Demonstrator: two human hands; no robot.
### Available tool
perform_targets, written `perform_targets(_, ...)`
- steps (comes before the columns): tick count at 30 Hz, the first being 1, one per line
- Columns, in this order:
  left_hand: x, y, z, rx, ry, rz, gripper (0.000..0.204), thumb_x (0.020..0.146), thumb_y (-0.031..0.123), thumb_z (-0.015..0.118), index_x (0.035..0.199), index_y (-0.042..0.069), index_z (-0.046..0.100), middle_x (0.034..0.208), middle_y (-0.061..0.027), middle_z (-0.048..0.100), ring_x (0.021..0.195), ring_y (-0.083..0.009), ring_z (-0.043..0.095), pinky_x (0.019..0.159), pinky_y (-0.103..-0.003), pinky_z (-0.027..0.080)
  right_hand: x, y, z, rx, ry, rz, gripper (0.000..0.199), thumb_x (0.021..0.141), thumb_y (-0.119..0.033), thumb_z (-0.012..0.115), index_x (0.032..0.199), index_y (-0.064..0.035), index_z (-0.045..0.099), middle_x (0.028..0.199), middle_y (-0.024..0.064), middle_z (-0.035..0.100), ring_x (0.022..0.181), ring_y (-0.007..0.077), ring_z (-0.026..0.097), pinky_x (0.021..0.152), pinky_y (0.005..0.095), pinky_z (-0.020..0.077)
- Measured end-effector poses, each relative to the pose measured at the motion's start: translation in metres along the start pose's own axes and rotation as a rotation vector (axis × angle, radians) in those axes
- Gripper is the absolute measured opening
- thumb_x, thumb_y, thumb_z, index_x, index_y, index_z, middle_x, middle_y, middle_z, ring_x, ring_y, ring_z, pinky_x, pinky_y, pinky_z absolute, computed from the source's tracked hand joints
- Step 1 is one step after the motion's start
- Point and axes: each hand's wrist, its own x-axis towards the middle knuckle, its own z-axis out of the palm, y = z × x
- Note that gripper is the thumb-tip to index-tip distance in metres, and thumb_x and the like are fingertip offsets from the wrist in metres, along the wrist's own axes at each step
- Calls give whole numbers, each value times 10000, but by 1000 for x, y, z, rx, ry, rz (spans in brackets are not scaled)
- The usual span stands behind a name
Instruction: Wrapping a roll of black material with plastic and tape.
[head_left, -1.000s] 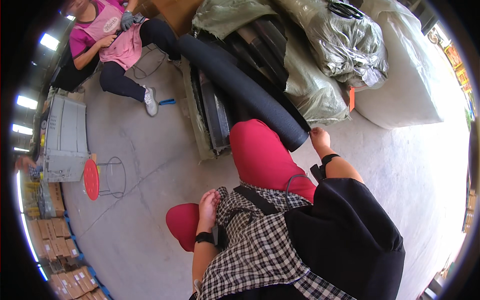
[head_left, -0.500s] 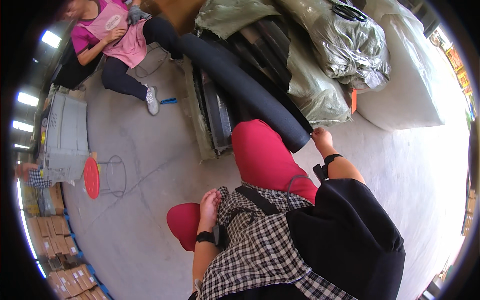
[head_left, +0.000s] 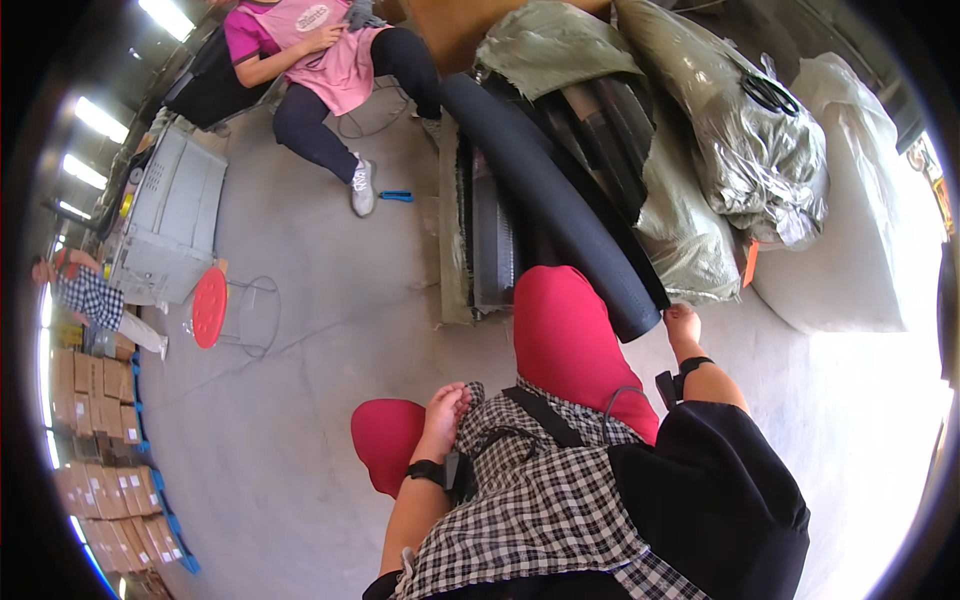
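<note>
A large black roll of sheet material slants from the far middle down to beside my raised right knee. At its near end, my right hand pinches the loose edge of the sheet, with fingers closed. My left hand is held above my lap, fingers loosely curled and nothing visible in them. Next to it is a bunched corner of my black-and-white checked apron. Under the roll lie more dark rolls, partly covered by a torn greenish woven wrapper.
Scissors lie on a wrapped bundle, beside a big white sack. A seated person in a pink apron is at the far left, near a blue-handled tool. A red stool lies tipped over; boxes are stacked at left.
The whole view has shifted, so the scene sits further right and lower. My right hand keeps its pinch on the sheet edge, and my left hand stays curled. Another person shows more fully at left.
</note>
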Motion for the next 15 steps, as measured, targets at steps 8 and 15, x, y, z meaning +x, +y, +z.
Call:
perform_targets(8, -3, 4, -5, -30, 48, 40, 153, 826, 137, 522, 955, 65, 560, 884, -43, 619, 768, -108, 583, 656, -204, 454, 10, -6, 4, -46, -64, -116, 240, 720, -294, 564, 777, -71, 632, 778, 176, 612, 772, 350, 591, 697, 428, 466)
perform_targets(15, 15, -11, -4, -31, -44, -12, 182, 830, 146, 534, 985, 53, 554, 913, -53, 606, 841, -144, 574, 730, -244, 457, 47, 11, 27, -250, -200, -304, 260, 776, -345, 536, 814, -117, 655, 889, 132, 630, 810, 329, 600, 734, 428, 475)
